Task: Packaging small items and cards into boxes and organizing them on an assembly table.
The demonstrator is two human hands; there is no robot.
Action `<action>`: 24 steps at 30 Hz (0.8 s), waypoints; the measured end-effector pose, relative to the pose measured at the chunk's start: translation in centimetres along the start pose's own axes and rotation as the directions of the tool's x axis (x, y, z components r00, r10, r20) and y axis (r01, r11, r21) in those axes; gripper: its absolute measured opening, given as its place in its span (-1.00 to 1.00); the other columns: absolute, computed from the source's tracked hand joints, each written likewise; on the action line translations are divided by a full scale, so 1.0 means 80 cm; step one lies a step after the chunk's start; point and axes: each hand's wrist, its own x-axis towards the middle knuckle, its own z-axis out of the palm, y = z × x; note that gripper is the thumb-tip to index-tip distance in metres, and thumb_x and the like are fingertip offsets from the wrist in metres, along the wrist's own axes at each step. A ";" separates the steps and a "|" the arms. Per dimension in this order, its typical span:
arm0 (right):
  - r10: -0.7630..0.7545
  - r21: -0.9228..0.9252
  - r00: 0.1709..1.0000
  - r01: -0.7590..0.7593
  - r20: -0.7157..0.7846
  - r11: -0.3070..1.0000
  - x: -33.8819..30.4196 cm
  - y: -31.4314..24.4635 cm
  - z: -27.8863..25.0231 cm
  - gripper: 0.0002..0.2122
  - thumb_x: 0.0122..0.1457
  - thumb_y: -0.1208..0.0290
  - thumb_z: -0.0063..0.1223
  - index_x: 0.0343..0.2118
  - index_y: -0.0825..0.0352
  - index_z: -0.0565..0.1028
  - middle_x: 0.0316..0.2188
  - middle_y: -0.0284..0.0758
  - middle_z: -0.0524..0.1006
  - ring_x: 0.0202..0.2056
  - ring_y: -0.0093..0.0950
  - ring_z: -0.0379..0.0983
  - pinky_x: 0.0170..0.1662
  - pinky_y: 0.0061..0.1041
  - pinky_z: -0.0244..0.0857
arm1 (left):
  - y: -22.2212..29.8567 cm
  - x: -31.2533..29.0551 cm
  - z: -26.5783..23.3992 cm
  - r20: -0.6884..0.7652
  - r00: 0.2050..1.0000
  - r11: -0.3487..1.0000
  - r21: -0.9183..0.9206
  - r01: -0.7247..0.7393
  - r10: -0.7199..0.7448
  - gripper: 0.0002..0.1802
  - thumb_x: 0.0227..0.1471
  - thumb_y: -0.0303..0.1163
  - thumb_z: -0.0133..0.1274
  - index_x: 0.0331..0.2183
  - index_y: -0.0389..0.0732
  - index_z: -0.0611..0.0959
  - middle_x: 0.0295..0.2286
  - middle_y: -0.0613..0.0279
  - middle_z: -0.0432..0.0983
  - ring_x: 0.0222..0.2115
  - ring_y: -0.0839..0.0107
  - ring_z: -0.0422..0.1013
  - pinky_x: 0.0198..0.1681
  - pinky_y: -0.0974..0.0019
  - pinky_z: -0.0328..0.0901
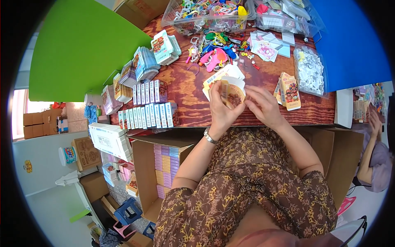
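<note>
Above the table's front edge I hold a small yellow cardboard carton [233, 93] with a printed front and a pale flap at its top. My left hand [222, 108] is wrapped round its left side, thumb across the lower front. Fingertips of my right hand [264, 105] are bent together at the carton's right edge; what lies between them is partly hidden. Just behind, flat yellow and white cartons [235, 71] lie in a loose stack. To the right of my right hand rest a few yellow cartons [290, 91].
Small filled boxes [150, 115] stand in rows at left, with flat carton stacks [145, 62] behind. Colourful trinkets [216, 57] are heaped near a clear tub [205, 26]. A clear tray [310, 70] holds white pieces. Green [82, 49] and blue panels [354, 45] flank the table. Another person's arm [367, 144] shows at right.
</note>
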 end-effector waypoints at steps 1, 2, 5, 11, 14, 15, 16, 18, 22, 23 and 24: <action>0.051 0.077 0.999 -0.049 -0.017 0.996 -0.003 -0.005 -0.003 -0.64 0.11 0.49 0.26 -0.01 0.34 0.54 -0.07 -0.20 0.56 -0.12 -0.25 0.56 -0.08 -0.33 0.47 | -0.008 -0.005 0.002 0.035 0.999 0.996 -0.083 0.041 -0.038 0.04 -0.26 -0.34 0.43 0.18 -0.42 0.21 0.04 -0.16 0.21 0.04 0.01 0.30 0.08 0.10 0.31; 0.104 0.152 0.994 -0.098 -0.030 0.984 -0.005 -0.008 -0.007 -0.64 0.10 0.50 0.27 -0.01 0.34 0.54 -0.06 -0.19 0.56 -0.11 -0.25 0.56 -0.08 -0.33 0.47 | -0.008 -0.006 0.003 0.074 0.995 0.983 -0.166 0.084 -0.072 0.05 -0.26 -0.33 0.44 0.18 -0.41 0.21 0.05 -0.15 0.21 0.02 0.02 0.32 0.06 0.10 0.33; 0.096 0.164 0.995 -0.095 0.001 0.982 -0.007 -0.012 -0.021 -0.62 0.09 0.55 0.28 0.00 0.41 0.52 -0.02 -0.11 0.54 -0.07 -0.23 0.56 -0.10 -0.38 0.50 | 0.005 -0.011 0.006 0.112 0.992 0.978 -0.192 0.087 -0.066 0.21 -0.27 -0.31 0.46 0.27 -0.39 0.07 0.07 -0.14 0.20 0.02 0.04 0.34 0.04 0.11 0.34; -0.070 0.039 0.995 0.073 -0.073 0.997 -0.006 -0.016 -0.024 -0.60 0.05 0.50 0.32 0.00 0.36 0.54 0.01 -0.09 0.52 -0.12 -0.24 0.58 -0.14 -0.34 0.51 | 0.023 -0.011 0.005 0.120 0.991 0.998 -0.001 -0.066 0.066 0.34 -0.27 -0.40 0.44 0.33 -0.41 -0.12 0.14 -0.19 0.12 0.15 0.04 0.22 0.19 0.04 0.23; -0.123 -0.241 0.992 0.126 0.029 0.962 0.005 -0.028 -0.031 -0.61 0.06 0.50 0.31 0.00 0.31 0.55 0.00 -0.10 0.52 -0.13 -0.23 0.58 -0.16 -0.34 0.50 | 0.031 -0.013 0.007 0.060 0.993 0.985 0.135 -0.107 0.100 0.30 -0.27 -0.41 0.43 0.32 -0.43 -0.08 0.13 -0.26 0.11 0.14 -0.09 0.20 0.17 0.02 0.24; -0.124 -0.241 0.992 0.127 0.029 0.962 0.006 -0.029 -0.029 -0.61 0.06 0.50 0.31 0.00 0.31 0.55 0.00 -0.10 0.52 -0.13 -0.23 0.58 -0.16 -0.34 0.50 | 0.031 -0.014 0.010 0.015 0.990 0.976 0.165 -0.144 0.144 0.27 -0.26 -0.41 0.42 0.31 -0.43 -0.05 0.12 -0.29 0.11 0.12 -0.14 0.19 0.18 -0.02 0.20; -0.080 -0.271 0.997 0.082 0.019 0.959 0.006 -0.030 -0.025 -0.61 0.06 0.50 0.30 0.00 0.29 0.56 0.01 -0.11 0.51 -0.15 -0.23 0.58 -0.17 -0.35 0.50 | 0.030 -0.016 0.014 -0.029 0.982 0.964 0.196 -0.179 0.189 0.24 -0.25 -0.41 0.41 0.31 -0.44 -0.01 0.12 -0.31 0.12 0.11 -0.19 0.19 0.18 -0.07 0.17; -0.038 -0.301 0.999 0.038 0.006 0.953 0.004 -0.029 -0.019 -0.62 0.07 0.50 0.29 0.00 0.28 0.56 0.01 -0.13 0.51 -0.17 -0.24 0.58 -0.18 -0.36 0.50 | 0.027 -0.015 0.019 -0.039 0.975 0.956 0.210 -0.205 0.218 0.21 -0.25 -0.42 0.40 0.30 -0.44 0.02 0.12 -0.31 0.12 0.11 -0.18 0.19 0.17 -0.08 0.18; 0.104 -0.176 0.995 -0.102 -0.001 0.979 -0.012 -0.026 -0.008 -0.66 0.11 0.49 0.26 -0.01 0.29 0.56 -0.03 -0.18 0.50 -0.18 -0.29 0.56 -0.19 -0.41 0.48 | 0.031 -0.011 0.018 -0.029 0.978 0.937 0.293 -0.189 0.206 0.14 -0.25 -0.46 0.37 0.29 -0.45 0.08 0.10 -0.28 0.19 0.09 -0.18 0.22 0.14 -0.08 0.20; 0.091 -0.191 0.996 -0.087 0.016 0.978 -0.011 -0.028 -0.008 -0.70 0.13 0.49 0.24 -0.05 0.30 0.56 -0.06 -0.20 0.50 -0.17 -0.32 0.56 -0.19 -0.44 0.48 | 0.026 -0.013 0.019 -0.032 0.978 0.937 0.294 -0.187 0.205 0.14 -0.25 -0.46 0.37 0.29 -0.45 0.08 0.10 -0.28 0.19 0.09 -0.18 0.22 0.14 -0.08 0.20; 0.089 -0.190 0.996 -0.084 0.019 0.978 -0.009 -0.031 -0.009 -0.70 0.13 0.49 0.24 -0.05 0.30 0.56 -0.06 -0.20 0.50 -0.17 -0.32 0.56 -0.19 -0.44 0.48 | 0.019 -0.015 0.023 -0.026 0.969 0.932 0.280 -0.231 0.248 0.14 -0.25 -0.48 0.36 0.29 -0.45 0.08 0.09 -0.29 0.21 0.09 -0.18 0.23 0.14 -0.09 0.19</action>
